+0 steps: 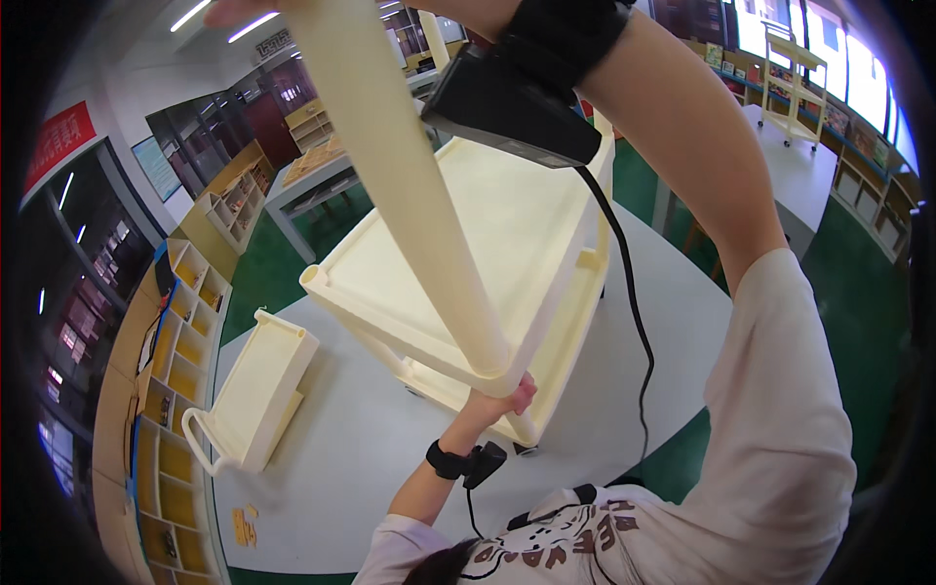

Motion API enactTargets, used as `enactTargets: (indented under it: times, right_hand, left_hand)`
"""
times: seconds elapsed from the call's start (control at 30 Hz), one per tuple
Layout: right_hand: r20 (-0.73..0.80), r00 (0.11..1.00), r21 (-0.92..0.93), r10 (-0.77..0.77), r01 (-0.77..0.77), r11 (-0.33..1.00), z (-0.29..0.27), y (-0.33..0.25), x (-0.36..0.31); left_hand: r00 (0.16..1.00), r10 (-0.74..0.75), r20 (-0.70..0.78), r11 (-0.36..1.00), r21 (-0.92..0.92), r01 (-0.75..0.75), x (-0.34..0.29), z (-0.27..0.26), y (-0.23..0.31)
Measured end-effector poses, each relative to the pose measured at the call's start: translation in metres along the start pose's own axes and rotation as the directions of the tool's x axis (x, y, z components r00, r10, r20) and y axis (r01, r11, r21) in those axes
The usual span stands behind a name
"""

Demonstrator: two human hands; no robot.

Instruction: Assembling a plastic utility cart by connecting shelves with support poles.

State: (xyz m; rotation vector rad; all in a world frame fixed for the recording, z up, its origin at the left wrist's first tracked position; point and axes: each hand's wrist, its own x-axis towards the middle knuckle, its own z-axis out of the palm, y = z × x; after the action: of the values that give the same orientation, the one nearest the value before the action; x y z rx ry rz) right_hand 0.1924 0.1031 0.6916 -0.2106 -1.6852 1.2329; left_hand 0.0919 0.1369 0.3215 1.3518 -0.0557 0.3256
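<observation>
A cream plastic utility cart (pixel 487 214) with two shelf trays and small casters stands on the light grey table in front of me. My left hand (pixel 502 398) wraps around the corner leg just beneath the upper tray. From that same near corner rises a thick cream post (pixel 419 195), its lower end at the tray's corner socket. My right arm reaches up over the cart. Of my right hand (pixel 239 10), only a part shows at the top edge beside the post's upper end, and it appears to grip there; most of its fingers are cut off.
A loose cream tray with a curved handle (pixel 249 395) lies on the grey table (pixel 341 507) at left, near small wooden pieces (pixel 244 526). Low shelving (pixel 180 390) lines the left. Another cart (pixel 792 83) stands on a far-right table. A black cable (pixel 639 331) hangs from my right wrist device.
</observation>
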Motion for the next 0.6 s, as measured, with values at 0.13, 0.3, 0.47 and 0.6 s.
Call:
enactTargets:
  times: [0.13, 0.3, 0.47, 0.6]
  right_hand:
    - [0.205, 0.975, 0.085, 0.091, -0.111, 0.990, -0.031, -0.004, 0.005]
    - [-0.066, 0.998, -0.160, 0.004, -0.015, 0.987, -0.013, -0.006, -0.002]
    - [-0.071, 0.995, -0.354, -0.070, 0.040, 0.934, -0.007, 0.000, -0.013]
    - [-0.184, 0.980, -0.428, -0.080, -0.006, 0.904, 0.004, 0.004, -0.027]
  left_hand:
    - [1.000, -0.002, -0.013, 1.000, -0.007, 0.002, 0.003, 0.000, -0.001]
    - [0.992, 0.036, -0.119, 0.999, 0.002, -0.036, 0.000, 0.007, 0.001]
    - [0.977, 0.071, -0.200, 0.997, 0.011, -0.071, 0.000, 0.007, -0.002]
    - [0.978, 0.085, -0.192, 0.989, 0.133, -0.060, 0.002, 0.005, -0.001]
